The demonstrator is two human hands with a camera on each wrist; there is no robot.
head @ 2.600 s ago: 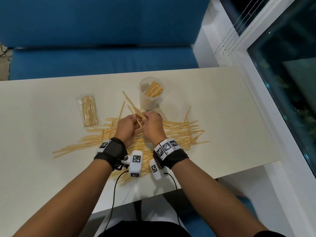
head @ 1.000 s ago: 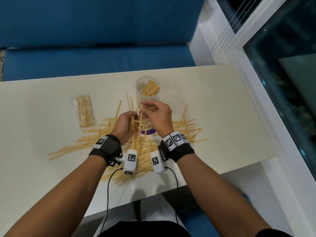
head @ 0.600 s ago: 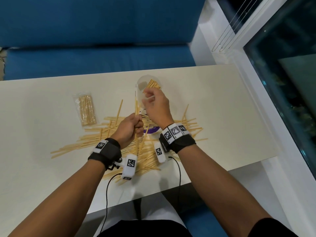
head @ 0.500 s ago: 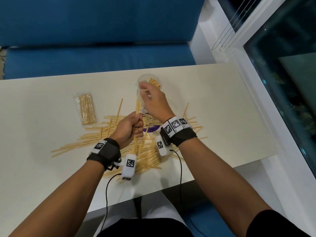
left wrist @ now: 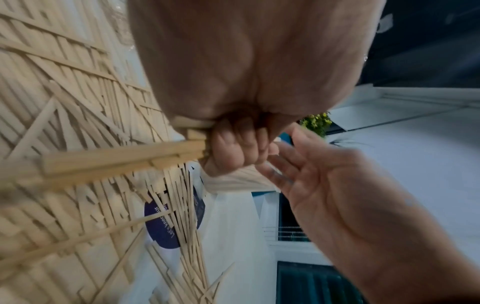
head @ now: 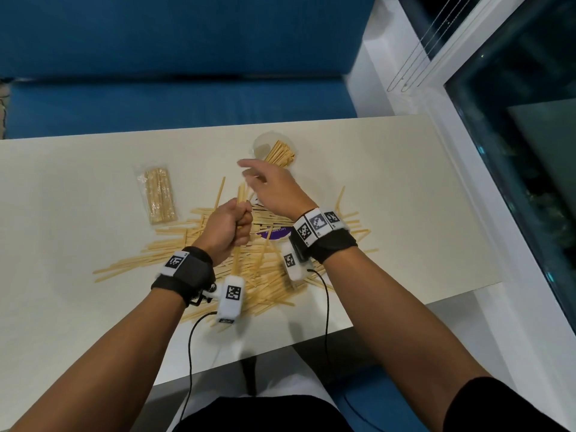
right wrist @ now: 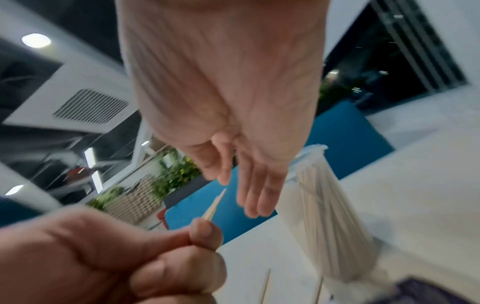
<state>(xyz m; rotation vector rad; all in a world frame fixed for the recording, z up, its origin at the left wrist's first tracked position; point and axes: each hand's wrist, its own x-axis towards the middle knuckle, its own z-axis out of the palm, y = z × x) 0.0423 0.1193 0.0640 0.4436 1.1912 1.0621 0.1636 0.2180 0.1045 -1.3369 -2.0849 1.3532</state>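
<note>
Two hands: your left hand (head: 226,227) is fisted tight round the bundle (head: 240,194); your right hand (head: 274,190) hangs loose above the table (head: 389,213), fingers spread, holding nothing.
Bundle: a few wooden sticks gripped near their middle, roughly upright, tips out above your thumb and tails below the fist. Held so, I judge, to square the ends and offer the tips to your free hand.
Right hand's place: between the fist and the cup (head: 261,144), near both.
Cup: clear and upright at the far edge of the pile (head: 174,254), with sticks leaning inside it. It looks like your collecting point.
Pile: loose sticks criss-crossed under and around both wrists, close enough to pick from without reaching.
Spare stock: the packet (head: 159,194) lies flat and sealed, left of the pile and apart from it.
Under the pile: a purple label (head: 274,241), half buried between your hands.
Next, likely: pinch the bundle's tips with your right hand and lower them into the cup. Hold your fist firm, or the sticks may fan out.
</note>
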